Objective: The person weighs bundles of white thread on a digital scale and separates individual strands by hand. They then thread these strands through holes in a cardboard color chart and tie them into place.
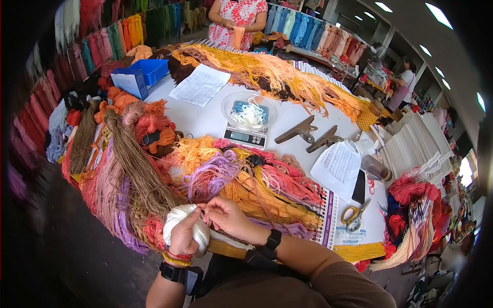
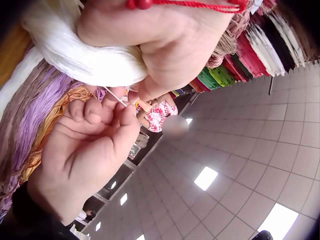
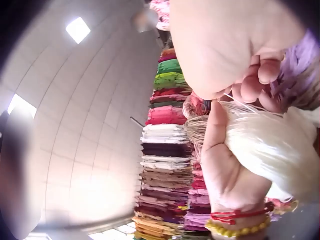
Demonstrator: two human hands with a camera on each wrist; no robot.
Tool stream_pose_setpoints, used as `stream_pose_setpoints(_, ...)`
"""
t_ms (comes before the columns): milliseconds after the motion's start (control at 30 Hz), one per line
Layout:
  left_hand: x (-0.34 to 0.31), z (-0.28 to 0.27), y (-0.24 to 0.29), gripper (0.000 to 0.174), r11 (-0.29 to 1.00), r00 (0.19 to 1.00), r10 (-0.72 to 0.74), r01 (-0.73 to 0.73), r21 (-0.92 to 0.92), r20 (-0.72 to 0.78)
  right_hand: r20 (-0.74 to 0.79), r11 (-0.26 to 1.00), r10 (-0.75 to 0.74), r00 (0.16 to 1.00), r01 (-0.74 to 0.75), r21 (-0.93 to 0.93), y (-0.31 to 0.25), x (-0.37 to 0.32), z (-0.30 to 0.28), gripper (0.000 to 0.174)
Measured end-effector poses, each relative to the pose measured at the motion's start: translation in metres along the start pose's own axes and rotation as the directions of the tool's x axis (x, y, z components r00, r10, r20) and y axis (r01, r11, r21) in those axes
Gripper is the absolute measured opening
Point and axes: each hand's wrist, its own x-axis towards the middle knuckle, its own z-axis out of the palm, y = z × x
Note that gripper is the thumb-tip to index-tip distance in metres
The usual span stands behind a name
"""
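Note:
A bundle of white thread (image 1: 188, 226) is gripped by the left hand (image 1: 184, 237) at the table's near edge, in the head view. Thumb and fingertips of the right hand (image 1: 226, 215) pinch a thin strand at the bundle's upper side, close to the left thumb. In the left wrist view the strand (image 2: 116, 96) runs from the white bundle (image 2: 85, 60) to the pinching right hand (image 2: 87, 145), whose other fingers are curled. The right wrist view has the left hand (image 3: 232, 180) around the white bundle (image 3: 275, 145), its thumb tip beside the right hand (image 3: 235, 45).
Coloured yarn (image 1: 257, 185) covers the table's near side. Beyond it stand a scale (image 1: 245, 136) with white thread on its dish, two large clips (image 1: 298, 129), papers (image 1: 200, 84), a blue box (image 1: 151, 71) and scissors (image 1: 354, 215). Across the table a person (image 1: 237, 25) holds peach yarn.

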Motion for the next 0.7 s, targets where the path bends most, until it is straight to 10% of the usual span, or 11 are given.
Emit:
stream_pose_setpoints(200, -0.002, 0.009, -0.002, 0.016, 0.995, 0.987, 0.076, -0.066, 0.07, -0.144, 0.029, 0.981, -0.001, 1.0, 0.007, -0.195, -0.015, -0.005, -0.008, 0.009)
stream_pose_setpoints(300, -0.01, 0.007, 0.004, 0.014, 0.998, 0.984, 0.067, -0.063, 0.025, -0.167, 0.131, 0.295, -0.597, 0.791, 0.368, -0.882, -0.056, 0.008, -0.043, 0.016)
stream_pose_setpoints(567, -0.033, -0.01, 0.01, 0.014, 0.999, 0.999, -0.025, 0.026, 0.041, -0.026, 0.04, -0.208, -0.692, 0.721, -0.146, -0.967, -0.111, 0.066, -0.153, 0.027)
stream_pose_setpoints(700, -0.038, -0.015, 0.013, 0.014, 0.998, 0.997, -0.043, 0.045, 0.036, -0.07, 0.072, -0.271, -0.667, 0.741, -0.151, -0.951, -0.107, 0.085, -0.173, 0.025)
